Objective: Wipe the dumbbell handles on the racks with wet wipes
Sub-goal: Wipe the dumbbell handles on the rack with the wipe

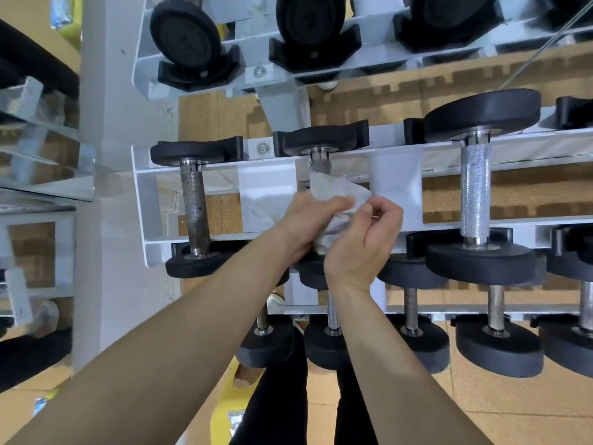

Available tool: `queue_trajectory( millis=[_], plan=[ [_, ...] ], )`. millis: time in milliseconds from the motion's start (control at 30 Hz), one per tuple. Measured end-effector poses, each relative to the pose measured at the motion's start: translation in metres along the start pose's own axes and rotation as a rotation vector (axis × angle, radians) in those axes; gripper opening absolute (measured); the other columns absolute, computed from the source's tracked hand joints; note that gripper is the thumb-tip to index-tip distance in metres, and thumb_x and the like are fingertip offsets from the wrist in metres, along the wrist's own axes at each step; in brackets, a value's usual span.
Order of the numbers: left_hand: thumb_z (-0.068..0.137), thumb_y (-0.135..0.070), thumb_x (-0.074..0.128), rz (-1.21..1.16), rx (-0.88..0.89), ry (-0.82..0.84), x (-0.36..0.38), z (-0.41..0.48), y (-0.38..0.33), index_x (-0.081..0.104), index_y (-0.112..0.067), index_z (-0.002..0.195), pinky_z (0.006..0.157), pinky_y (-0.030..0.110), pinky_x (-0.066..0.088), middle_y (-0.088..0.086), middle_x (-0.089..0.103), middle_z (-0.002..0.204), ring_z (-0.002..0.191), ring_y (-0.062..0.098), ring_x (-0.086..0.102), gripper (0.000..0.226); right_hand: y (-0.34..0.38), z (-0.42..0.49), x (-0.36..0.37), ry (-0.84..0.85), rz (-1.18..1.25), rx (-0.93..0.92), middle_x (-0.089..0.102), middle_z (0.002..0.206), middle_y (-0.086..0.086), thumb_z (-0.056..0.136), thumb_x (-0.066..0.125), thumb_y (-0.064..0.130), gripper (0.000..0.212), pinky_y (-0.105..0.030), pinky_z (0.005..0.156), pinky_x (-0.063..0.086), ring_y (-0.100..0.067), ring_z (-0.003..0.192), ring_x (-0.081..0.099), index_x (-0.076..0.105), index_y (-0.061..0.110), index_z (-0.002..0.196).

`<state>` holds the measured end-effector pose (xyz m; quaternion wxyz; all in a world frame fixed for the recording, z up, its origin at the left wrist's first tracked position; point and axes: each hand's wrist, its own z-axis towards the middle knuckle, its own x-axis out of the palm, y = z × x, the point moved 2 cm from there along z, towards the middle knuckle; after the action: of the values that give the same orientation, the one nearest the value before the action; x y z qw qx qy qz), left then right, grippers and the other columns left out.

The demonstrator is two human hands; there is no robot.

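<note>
A white wet wipe [333, 191] is wrapped around the handle of the middle dumbbell [319, 155] on the rack's middle tier. My left hand [308, 223] grips the wipe around that handle, hiding most of it. My right hand [365, 239] pinches a corner of the wipe between thumb and fingers. To the left lies a dumbbell with a dark, worn handle [194, 203]. A larger dumbbell with a bright knurled handle [475, 194] lies to the right.
The white steel rack [144, 207] has three tiers; black dumbbells fill the upper tier [186, 36] and the lower tier [414, 319]. A mirror and a white pillar [112, 123] stand at the left. My dark-trousered legs [276, 403] stand on the tan floor below.
</note>
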<state>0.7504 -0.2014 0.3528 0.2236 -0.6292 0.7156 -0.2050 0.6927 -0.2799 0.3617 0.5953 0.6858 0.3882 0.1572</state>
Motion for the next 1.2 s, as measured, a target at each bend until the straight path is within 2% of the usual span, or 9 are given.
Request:
queue_trajectory(
  millis=[67, 233, 300, 433, 533, 667, 800, 933, 1200],
  plan=[
    [0.081, -0.021, 0.08, 0.061, 0.03, -0.054, 0.003, -0.003, 0.001, 0.073, -0.012, 0.096, 0.067, 0.028, 0.056, 0.006, 0.077, 0.086, 0.076, 0.019, 0.072, 0.019, 0.001, 0.0, -0.001, 0.002, -0.008, 0.0, 0.055, 0.107, 0.001, 0.097, 0.043, 0.025, 0.02, -0.019, 0.084, 0.04, -0.013, 0.095, 0.051, 0.056, 0.015, 0.11],
    [0.078, -0.018, 0.083, -0.14, -0.018, -0.232, 0.011, 0.017, -0.038, 0.071, -0.006, 0.099, 0.071, 0.03, 0.06, 0.008, 0.074, 0.08, 0.07, 0.024, 0.071, 0.027, 0.001, 0.0, 0.0, 0.013, -0.014, 0.012, 0.055, 0.106, 0.0, 0.097, 0.043, 0.023, 0.022, -0.023, 0.083, 0.042, -0.016, 0.095, 0.051, 0.057, 0.014, 0.11],
    [0.079, -0.021, 0.082, -0.189, 0.009, -0.204, 0.008, 0.019, -0.043, 0.072, -0.007, 0.101, 0.08, 0.036, 0.061, 0.006, 0.076, 0.079, 0.073, 0.025, 0.072, 0.028, 0.001, 0.0, 0.0, 0.015, -0.015, 0.015, 0.056, 0.106, -0.001, 0.097, 0.043, 0.023, 0.022, -0.022, 0.083, 0.042, -0.016, 0.095, 0.052, 0.057, 0.014, 0.111],
    [0.084, -0.024, 0.079, -0.016, 0.008, -0.062, 0.004, -0.004, -0.015, 0.071, -0.01, 0.092, 0.065, 0.027, 0.056, 0.005, 0.076, 0.078, 0.071, 0.019, 0.071, 0.018, 0.001, 0.001, -0.001, 0.016, -0.026, 0.007, 0.056, 0.108, 0.001, 0.097, 0.043, 0.024, 0.023, -0.016, 0.082, 0.039, -0.014, 0.096, 0.051, 0.057, 0.013, 0.111],
    [0.088, -0.022, 0.077, 0.12, 0.091, -0.024, 0.0, -0.013, -0.002, 0.072, -0.01, 0.102, 0.06, 0.02, 0.052, 0.001, 0.075, 0.084, 0.074, 0.01, 0.071, 0.019, 0.002, 0.001, -0.001, 0.029, -0.031, 0.005, 0.055, 0.108, 0.001, 0.096, 0.043, 0.026, 0.024, -0.013, 0.081, 0.038, -0.01, 0.096, 0.051, 0.057, 0.013, 0.11],
    [0.091, -0.026, 0.073, 0.245, 0.179, -0.159, 0.001, -0.02, -0.003, 0.068, -0.01, 0.112, 0.077, 0.028, 0.053, 0.005, 0.073, 0.1, 0.092, 0.018, 0.068, 0.027, 0.003, 0.002, -0.002, 0.044, -0.046, -0.01, 0.054, 0.108, 0.002, 0.097, 0.042, 0.028, 0.02, -0.018, 0.086, 0.04, -0.005, 0.097, 0.05, 0.054, 0.017, 0.109],
    [0.097, -0.028, 0.066, 0.268, 0.259, -0.308, -0.01, -0.032, 0.017, 0.072, -0.02, 0.084, 0.058, 0.02, 0.044, -0.007, 0.067, 0.069, 0.062, 0.006, 0.058, 0.016, 0.002, 0.002, -0.002, 0.047, -0.097, -0.049, 0.054, 0.108, 0.002, 0.099, 0.041, 0.031, 0.023, -0.036, 0.09, 0.046, -0.018, 0.1, 0.052, 0.054, 0.018, 0.111],
    [0.094, -0.02, 0.069, 0.218, 0.296, -0.458, -0.027, -0.04, 0.025, 0.071, -0.026, 0.081, 0.063, 0.008, 0.046, -0.015, 0.068, 0.072, 0.07, 0.001, 0.063, 0.015, 0.005, 0.004, -0.002, 0.088, -0.15, -0.019, 0.054, 0.114, 0.005, 0.096, 0.041, 0.031, 0.035, -0.026, 0.09, 0.038, -0.014, 0.107, 0.05, 0.055, 0.013, 0.122],
    [0.097, -0.018, 0.055, 0.199, 0.287, -0.332, -0.034, -0.044, 0.022, 0.074, -0.015, 0.091, 0.077, 0.028, 0.058, 0.002, 0.075, 0.082, 0.08, 0.016, 0.072, 0.02, 0.003, 0.008, -0.003, 0.234, -0.226, 0.073, 0.05, 0.106, 0.019, 0.101, 0.045, 0.02, 0.027, -0.025, 0.09, 0.035, -0.011, 0.11, 0.05, 0.053, 0.019, 0.127]
  ],
)
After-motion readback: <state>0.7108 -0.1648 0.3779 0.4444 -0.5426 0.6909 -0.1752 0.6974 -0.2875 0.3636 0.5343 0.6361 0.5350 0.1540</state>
